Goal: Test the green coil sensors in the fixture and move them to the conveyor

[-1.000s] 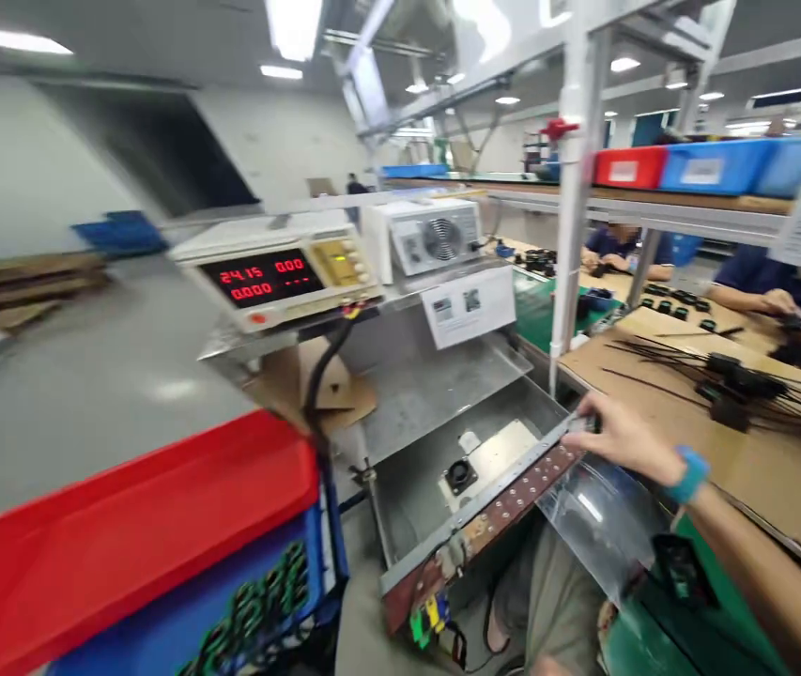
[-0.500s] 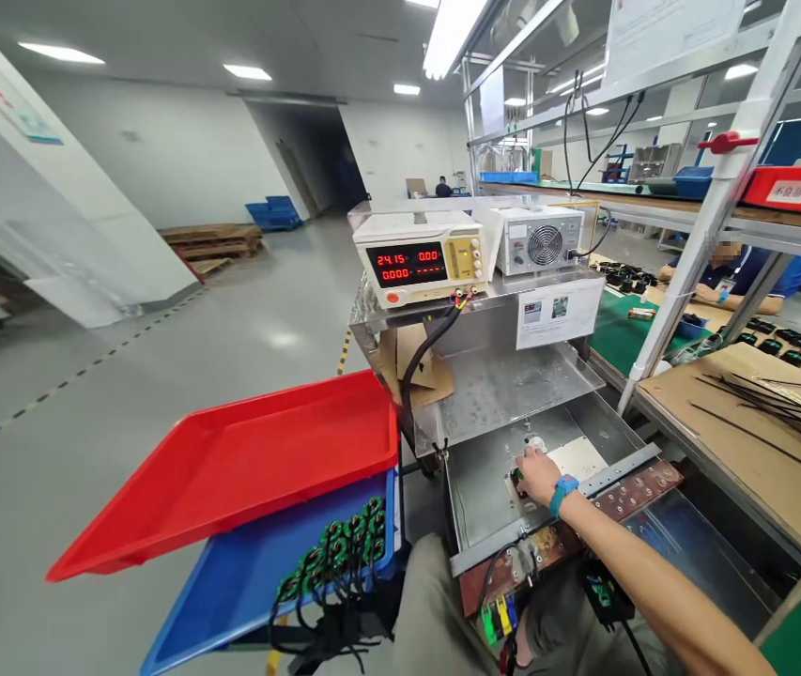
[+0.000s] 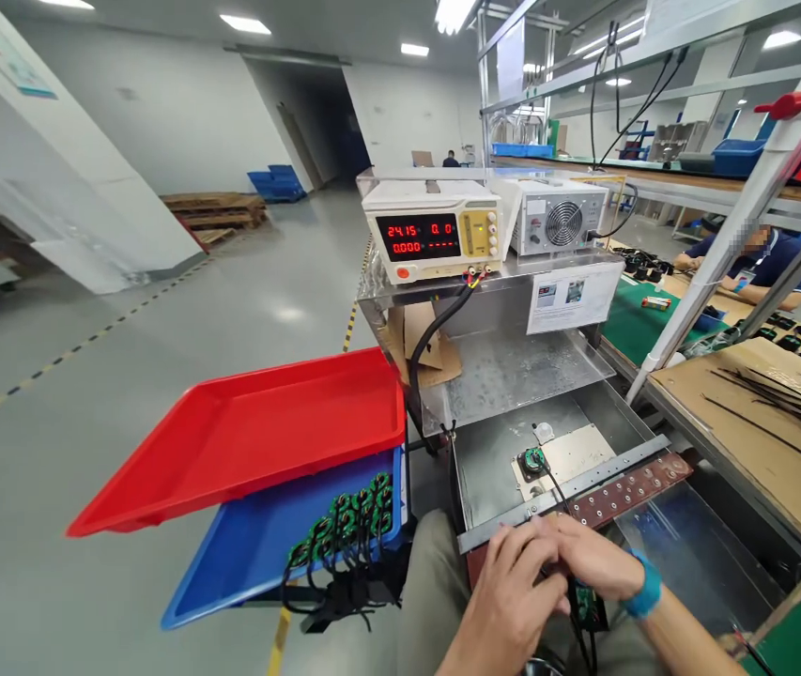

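Up and to the left of the grip, the red tray [image 3: 252, 432] lies over the blue tray [image 3: 259, 554], which holds a bunch of green parts with black wires [image 3: 344, 535]. Straight above the grip, the metal fixture [image 3: 499, 460] carries one small round part [image 3: 532, 461], seated already, and its thin wire [image 3: 556, 488] runs down toward the hands. The left hand [image 3: 513, 601] and right hand [image 3: 587, 559] are pressed together around the wire's end; what they pinch is hidden, so connecting seems unfinished.
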Motion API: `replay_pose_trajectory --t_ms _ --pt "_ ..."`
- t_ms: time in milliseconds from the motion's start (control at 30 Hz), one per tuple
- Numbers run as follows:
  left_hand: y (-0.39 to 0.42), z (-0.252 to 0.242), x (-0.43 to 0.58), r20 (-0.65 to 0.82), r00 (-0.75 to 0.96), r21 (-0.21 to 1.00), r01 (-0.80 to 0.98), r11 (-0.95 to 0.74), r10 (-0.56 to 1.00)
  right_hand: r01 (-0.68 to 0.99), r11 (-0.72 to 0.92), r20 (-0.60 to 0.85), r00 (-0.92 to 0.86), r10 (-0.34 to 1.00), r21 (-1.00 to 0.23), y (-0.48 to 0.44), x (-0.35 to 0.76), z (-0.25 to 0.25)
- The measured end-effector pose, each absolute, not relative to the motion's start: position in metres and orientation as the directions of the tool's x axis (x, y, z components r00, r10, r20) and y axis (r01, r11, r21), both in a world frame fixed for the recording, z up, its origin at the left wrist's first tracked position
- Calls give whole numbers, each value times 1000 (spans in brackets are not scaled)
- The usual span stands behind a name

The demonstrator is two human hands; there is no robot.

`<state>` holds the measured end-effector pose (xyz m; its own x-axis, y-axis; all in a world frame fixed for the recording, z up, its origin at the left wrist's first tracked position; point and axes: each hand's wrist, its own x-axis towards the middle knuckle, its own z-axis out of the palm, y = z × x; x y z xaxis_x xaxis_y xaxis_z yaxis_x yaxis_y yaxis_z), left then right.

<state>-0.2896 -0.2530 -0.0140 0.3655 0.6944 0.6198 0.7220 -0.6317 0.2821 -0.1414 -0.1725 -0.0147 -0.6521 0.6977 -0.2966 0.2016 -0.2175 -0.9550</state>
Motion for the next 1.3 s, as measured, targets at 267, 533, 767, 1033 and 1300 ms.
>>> replay_pose_trajectory --t_ms 267,533,767,1033,1300 --pt "-263 -57 -266 728 96 462 663 -589 679 -2 -601 -498 -557 665 -799 -216 -132 -21" --pt "-271 -63 -278 -166 -336 984 -115 134 927 120 -212 -242 -536 809 -970 -238 -126 -32" --pt "-286 -70 -282 -300 -284 928 -310 209 911 237 -47 -145 -417 897 -970 -256 -127 -42" --pt "-316 -100 -293 -366 -347 927 -216 306 863 427 57 -162 -459 873 -902 -261 -145 -52" --pt "-335 -120 -284 315 -372 721 693 36 873 712 170 -222 -422 879 -681 -261 -164 -77"
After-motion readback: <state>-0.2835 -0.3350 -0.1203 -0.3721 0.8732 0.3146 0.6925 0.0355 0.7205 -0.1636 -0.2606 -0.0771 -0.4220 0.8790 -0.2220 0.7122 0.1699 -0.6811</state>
